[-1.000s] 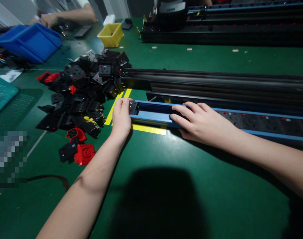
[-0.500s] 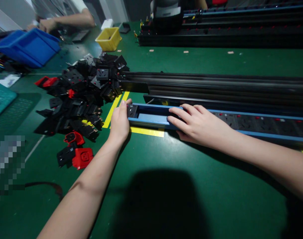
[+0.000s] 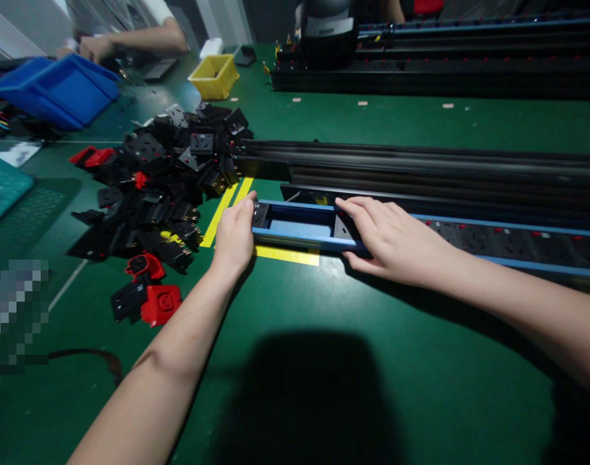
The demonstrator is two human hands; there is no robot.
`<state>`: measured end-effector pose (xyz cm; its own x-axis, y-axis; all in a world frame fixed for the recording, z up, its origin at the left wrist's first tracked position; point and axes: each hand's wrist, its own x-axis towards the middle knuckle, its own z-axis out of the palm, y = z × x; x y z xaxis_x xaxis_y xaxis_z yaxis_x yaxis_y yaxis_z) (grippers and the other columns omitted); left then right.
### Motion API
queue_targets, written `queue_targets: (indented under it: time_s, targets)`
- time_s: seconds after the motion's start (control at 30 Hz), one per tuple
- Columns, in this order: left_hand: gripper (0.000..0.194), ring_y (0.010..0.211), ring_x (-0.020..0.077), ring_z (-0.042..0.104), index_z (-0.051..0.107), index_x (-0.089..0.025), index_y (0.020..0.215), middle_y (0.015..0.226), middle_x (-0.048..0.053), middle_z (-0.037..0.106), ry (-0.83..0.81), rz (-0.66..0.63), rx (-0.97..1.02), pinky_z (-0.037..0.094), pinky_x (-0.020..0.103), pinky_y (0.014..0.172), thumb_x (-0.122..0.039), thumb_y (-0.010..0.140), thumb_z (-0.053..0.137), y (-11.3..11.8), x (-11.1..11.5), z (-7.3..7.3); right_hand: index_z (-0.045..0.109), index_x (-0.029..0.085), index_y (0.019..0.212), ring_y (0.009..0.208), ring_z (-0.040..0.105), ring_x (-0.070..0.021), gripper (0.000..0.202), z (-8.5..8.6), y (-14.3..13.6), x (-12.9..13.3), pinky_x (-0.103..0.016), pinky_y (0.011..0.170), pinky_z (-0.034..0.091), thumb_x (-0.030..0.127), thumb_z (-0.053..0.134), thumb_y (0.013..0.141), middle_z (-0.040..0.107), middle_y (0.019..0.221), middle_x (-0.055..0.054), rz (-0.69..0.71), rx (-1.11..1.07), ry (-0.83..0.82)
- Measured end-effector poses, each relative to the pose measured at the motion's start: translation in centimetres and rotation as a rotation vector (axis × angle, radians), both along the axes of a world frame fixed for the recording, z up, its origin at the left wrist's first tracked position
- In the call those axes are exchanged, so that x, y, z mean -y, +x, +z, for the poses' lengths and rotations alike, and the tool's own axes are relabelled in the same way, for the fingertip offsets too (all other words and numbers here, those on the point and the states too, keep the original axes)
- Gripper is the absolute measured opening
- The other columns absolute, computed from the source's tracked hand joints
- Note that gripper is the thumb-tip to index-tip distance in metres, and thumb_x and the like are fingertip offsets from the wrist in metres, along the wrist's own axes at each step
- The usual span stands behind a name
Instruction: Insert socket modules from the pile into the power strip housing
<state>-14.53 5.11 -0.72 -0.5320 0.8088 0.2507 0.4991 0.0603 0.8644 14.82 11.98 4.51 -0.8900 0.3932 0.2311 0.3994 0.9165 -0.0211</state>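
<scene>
A long blue channel rail (image 3: 302, 230) lies across the table with black socket modules (image 3: 512, 240) seated along its right part. My left hand (image 3: 235, 234) is closed around its left end, beside a small black module (image 3: 260, 215). Between that module and the one by my right hand, the rail's blue floor shows. My right hand (image 3: 389, 239) straddles the rail, fingertips at the far edge and thumb at the near edge. Under its fingers a black socket module (image 3: 343, 227) is partly hidden.
Loose black and red socket modules (image 3: 154, 155) are heaped at left. Black rails (image 3: 421, 165) lie just behind the blue one. A yellow bin (image 3: 214, 76), a blue bin (image 3: 66, 90) and a teal basket (image 3: 4, 187) stand farther off. Another person's arm (image 3: 139, 42) is at upper left.
My right hand's fingers have drawn back toward the rail's far edge, with the thumb now seen at the near edge. The module beneath has come into view. My left hand stays at the end.
</scene>
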Motion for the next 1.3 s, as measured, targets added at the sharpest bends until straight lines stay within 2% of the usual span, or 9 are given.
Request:
queue_targets:
  time_s: [0.13,0.3,0.53,0.73,0.87,0.97,1.07,1.17,1.3]
  targets:
    - [0.051,0.126,0.0322,0.063,0.075,-0.017,0.122,0.129,0.013,0.072,-0.020,-0.022,-0.061,0.041,0.049,0.118,-0.055,0.096,0.053,-0.4,-0.1,-0.3,0.029,-0.005,0.154,0.128,0.056,-0.0400,0.078,0.0,-0.1,0.0,-0.050,0.099,0.048,0.037,0.055,0.093,0.051,0.148,-0.030,-0.008,0.034,-0.005]
    - [0.054,0.127,0.0317,0.064,0.074,-0.018,0.125,0.130,0.011,0.072,-0.029,-0.040,-0.098,0.043,0.049,0.117,-0.058,0.095,0.053,-0.8,-0.1,-0.6,0.027,-0.009,0.155,0.131,0.054,-0.0426,0.082,-0.1,-0.1,0.1,-0.052,0.101,0.048,0.038,0.054,0.094,0.049,0.148,-0.033,-0.004,0.043,-0.008]
    - [0.055,0.125,0.0317,0.065,0.073,-0.019,0.126,0.131,0.011,0.072,-0.022,-0.036,-0.112,0.044,0.050,0.116,-0.059,0.095,0.054,-1.1,-0.2,-0.8,0.022,-0.008,0.158,0.130,0.053,-0.0440,0.085,0.0,-0.1,0.1,-0.055,0.100,0.048,0.038,0.053,0.093,0.048,0.149,-0.034,-0.012,0.044,-0.032]
    - [0.058,0.118,0.0296,0.067,0.071,-0.016,0.127,0.125,0.014,0.073,-0.015,-0.141,-0.220,0.049,0.047,0.109,-0.060,0.098,0.047,0.1,0.0,-0.3,0.021,-0.008,0.158,0.129,0.054,-0.0441,0.085,0.0,-0.1,0.1,-0.055,0.099,0.048,0.037,0.053,0.093,0.049,0.148,-0.034,-0.011,0.041,-0.028]
    - [0.048,0.120,0.0275,0.065,0.068,-0.017,0.125,0.127,0.013,0.071,-0.010,-0.120,-0.211,0.049,0.043,0.107,-0.054,0.100,0.048,0.9,0.0,-0.3,0.023,-0.008,0.157,0.128,0.055,-0.0434,0.084,-0.1,-0.1,0.1,-0.054,0.099,0.048,0.038,0.053,0.094,0.049,0.148,-0.034,-0.007,0.044,-0.004]
    - [0.036,0.101,0.0218,0.067,0.063,-0.018,0.112,0.111,0.010,0.070,0.040,0.000,-0.225,0.053,0.037,0.094,-0.050,0.095,0.058,1.1,-0.1,-0.5,0.023,-0.009,0.157,0.128,0.054,-0.0431,0.084,-0.1,-0.1,0.1,-0.053,0.099,0.048,0.037,0.053,0.093,0.048,0.148,-0.034,-0.005,0.042,-0.006]
    - [0.030,0.076,0.0156,0.060,0.053,-0.021,0.094,0.086,0.002,0.061,0.051,0.066,-0.252,0.050,0.030,0.073,-0.049,0.092,0.063,1.2,0.0,-0.5,0.022,-0.008,0.157,0.127,0.055,-0.0426,0.084,-0.1,-0.1,0.0,-0.052,0.098,0.048,0.037,0.053,0.094,0.049,0.148,-0.033,-0.007,0.046,-0.004]
    - [0.029,0.071,0.0142,0.056,0.046,-0.023,0.089,0.080,-0.001,0.056,0.078,0.031,-0.340,0.046,0.029,0.068,-0.047,0.093,0.062,1.4,0.2,0.1,0.024,-0.009,0.157,0.127,0.055,-0.0424,0.084,-0.1,-0.1,0.1,-0.052,0.098,0.048,0.038,0.052,0.094,0.050,0.147,-0.033,-0.003,0.047,0.006]
    - [0.022,0.073,0.0145,0.058,0.045,-0.023,0.090,0.083,0.000,0.057,0.141,0.002,-0.470,0.045,0.029,0.069,-0.040,0.095,0.058,1.9,0.6,0.6,0.024,-0.009,0.157,0.128,0.054,-0.0422,0.083,-0.1,-0.1,0.1,-0.052,0.098,0.048,0.037,0.053,0.094,0.050,0.147,-0.033,-0.001,0.039,-0.002]
